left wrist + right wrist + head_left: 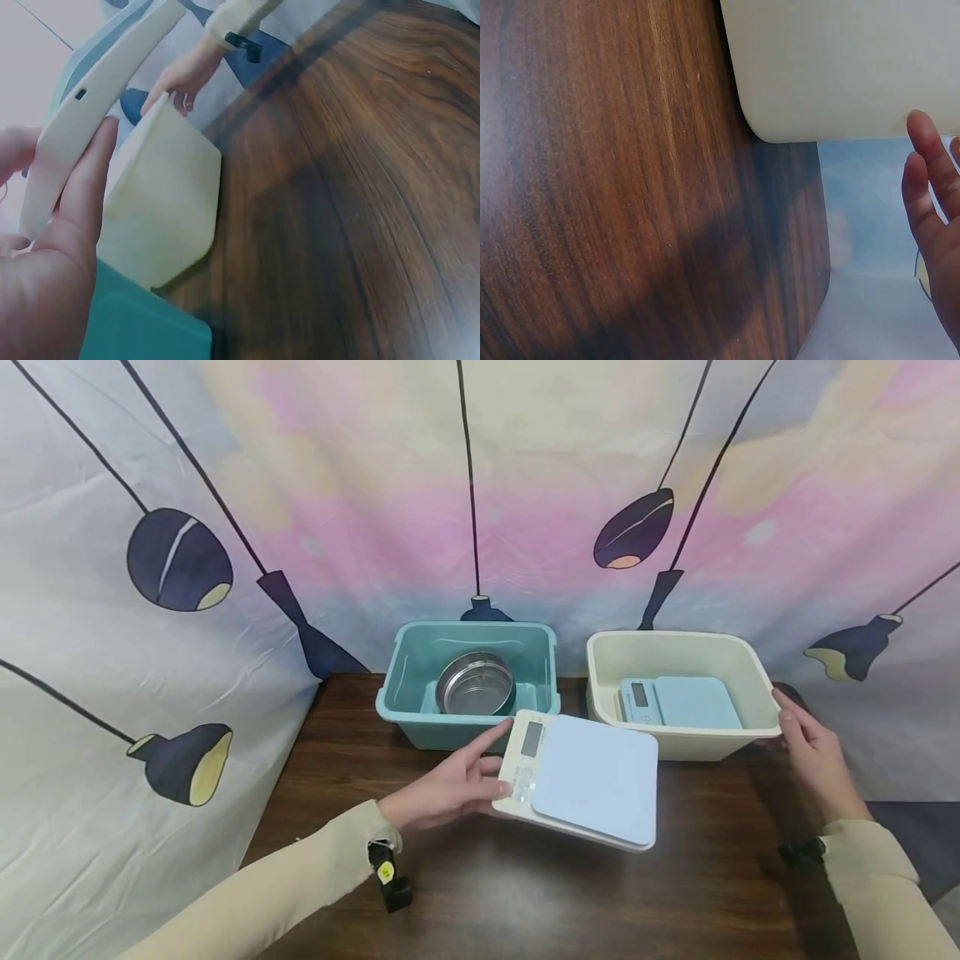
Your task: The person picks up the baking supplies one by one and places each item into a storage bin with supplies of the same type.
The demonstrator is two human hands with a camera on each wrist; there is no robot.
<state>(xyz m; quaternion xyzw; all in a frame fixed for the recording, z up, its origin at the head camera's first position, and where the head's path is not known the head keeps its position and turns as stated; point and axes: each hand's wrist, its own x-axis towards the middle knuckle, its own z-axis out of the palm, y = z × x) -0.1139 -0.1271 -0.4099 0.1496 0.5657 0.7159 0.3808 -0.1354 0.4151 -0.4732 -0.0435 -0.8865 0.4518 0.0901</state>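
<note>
My left hand (457,785) pinches a kitchen scale (592,781) by its left edge, thumb on the control side. The scale has a white body and a pale blue platform. It hangs tilted above the table, in front of two bins. In the left wrist view, the scale (82,112) shows its thin side, with that hand (56,277) around it. At the right end of the cream bin (675,743), my right hand (817,752) holds the rim. Some fingertips (922,131) touch the bin's outer wall in the right wrist view. Inside lies a smaller blue kitchen scale (693,702).
Left of the cream bin stands a teal bin (450,731) with round metal sieves (476,685) in it. Both stand at the back of a dark wooden table (525,902). A printed cloth (360,485) hangs right behind them.
</note>
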